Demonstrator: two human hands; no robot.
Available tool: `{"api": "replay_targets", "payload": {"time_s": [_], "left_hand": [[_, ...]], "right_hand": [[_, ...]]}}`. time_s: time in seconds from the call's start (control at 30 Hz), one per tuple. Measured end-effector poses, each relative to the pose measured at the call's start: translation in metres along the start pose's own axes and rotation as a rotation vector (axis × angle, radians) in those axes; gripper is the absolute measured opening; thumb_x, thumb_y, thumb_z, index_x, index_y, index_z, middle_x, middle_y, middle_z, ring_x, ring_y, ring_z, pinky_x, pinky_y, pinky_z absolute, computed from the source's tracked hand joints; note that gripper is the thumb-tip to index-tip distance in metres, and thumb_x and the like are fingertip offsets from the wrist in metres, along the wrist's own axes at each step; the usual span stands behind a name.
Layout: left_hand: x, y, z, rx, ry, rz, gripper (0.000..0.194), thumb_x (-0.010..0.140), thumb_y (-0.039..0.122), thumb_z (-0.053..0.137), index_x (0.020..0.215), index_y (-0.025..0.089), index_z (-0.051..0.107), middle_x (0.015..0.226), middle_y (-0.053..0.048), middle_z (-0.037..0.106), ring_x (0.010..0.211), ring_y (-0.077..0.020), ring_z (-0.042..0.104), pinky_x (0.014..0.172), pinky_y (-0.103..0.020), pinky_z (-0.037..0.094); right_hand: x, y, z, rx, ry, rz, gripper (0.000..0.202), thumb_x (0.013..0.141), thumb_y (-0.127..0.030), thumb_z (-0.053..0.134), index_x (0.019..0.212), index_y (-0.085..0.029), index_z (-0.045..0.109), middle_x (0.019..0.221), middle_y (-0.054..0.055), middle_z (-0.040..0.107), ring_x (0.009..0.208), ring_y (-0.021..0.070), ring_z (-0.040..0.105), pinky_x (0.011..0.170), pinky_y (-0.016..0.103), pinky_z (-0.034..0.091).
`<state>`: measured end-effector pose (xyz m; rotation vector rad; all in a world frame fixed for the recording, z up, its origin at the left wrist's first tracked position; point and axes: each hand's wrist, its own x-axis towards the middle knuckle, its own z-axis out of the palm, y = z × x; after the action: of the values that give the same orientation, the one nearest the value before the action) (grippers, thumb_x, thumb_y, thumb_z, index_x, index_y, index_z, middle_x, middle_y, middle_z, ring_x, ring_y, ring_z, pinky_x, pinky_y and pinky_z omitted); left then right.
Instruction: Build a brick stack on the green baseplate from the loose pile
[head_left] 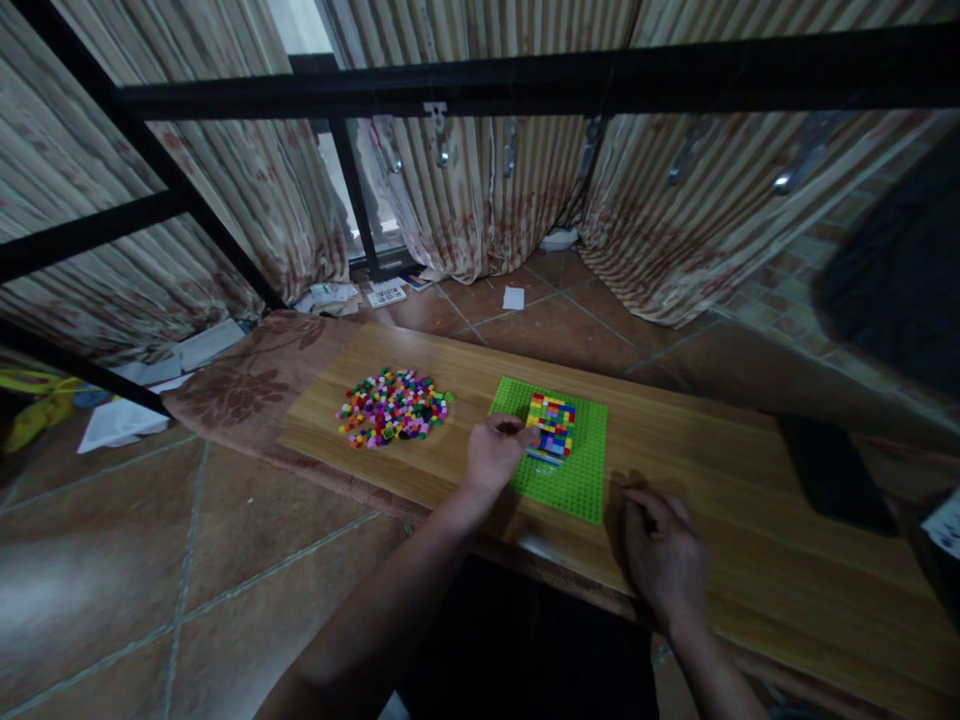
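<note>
One brick block (553, 422) sits at the left hand's (495, 455) curled fingers (529, 437), their grip unclear.

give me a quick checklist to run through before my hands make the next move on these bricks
1. Green studded square baseplate lying on the light-brown wooden tabletop: ok
2. Multicoloured rectangular brick build within the baseplate's edges: ok
3. Loose pile of small multicoloured plastic bricks off the baseplate, to its left: ok
4. Left hand at the build's left side: ok
5. Brick pinched in the left fingers: cannot tell, too small and partly hidden
6. Right hand off the baseplate, to its right: ok
</note>
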<state>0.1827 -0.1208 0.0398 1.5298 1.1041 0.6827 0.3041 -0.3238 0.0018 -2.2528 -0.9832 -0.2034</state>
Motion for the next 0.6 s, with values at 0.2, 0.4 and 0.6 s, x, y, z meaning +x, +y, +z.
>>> {"api": "replay_targets", "payload": {"time_s": [0.2, 0.4, 0.6], "left_hand": [[0.004, 0.002, 0.004, -0.054, -0.005, -0.098, 0.023, 0.061, 0.036, 0.076, 0.074, 0.017, 0.069, 0.069, 0.0, 0.066, 0.062, -0.0115, 0.058, 0.058, -0.023, 0.042], [0.005, 0.008, 0.0, -0.178, -0.032, -0.134, 0.021, 0.059, 0.031, 0.078, 0.069, 0.016, 0.067, 0.065, 0.001, 0.064, 0.059, -0.0097, 0.055, 0.058, -0.022, 0.041], [0.001, 0.014, -0.011, -0.288, -0.077, -0.128, 0.026, 0.059, 0.036, 0.079, 0.065, 0.014, 0.066, 0.06, 0.002, 0.061, 0.054, -0.0076, 0.05, 0.056, -0.023, 0.038]], "right_hand": [[0.0, 0.0, 0.0, 0.0, 0.0, -0.006, 0.034, 0.089, -0.039, 0.043, 0.092, -0.018, 0.07, 0.097, 0.01, 0.067, 0.082, 0.0202, 0.062, 0.076, 0.031, 0.047], [0.0, 0.002, 0.001, -0.004, -0.001, -0.008, 0.038, 0.089, -0.042, 0.042, 0.093, -0.017, 0.07, 0.099, 0.011, 0.066, 0.082, 0.0207, 0.062, 0.072, 0.031, 0.046], [0.0, 0.005, 0.001, -0.029, 0.009, -0.032, 0.04, 0.089, -0.044, 0.041, 0.091, -0.016, 0.069, 0.097, 0.011, 0.066, 0.077, 0.0195, 0.061, 0.069, 0.03, 0.046]]}}
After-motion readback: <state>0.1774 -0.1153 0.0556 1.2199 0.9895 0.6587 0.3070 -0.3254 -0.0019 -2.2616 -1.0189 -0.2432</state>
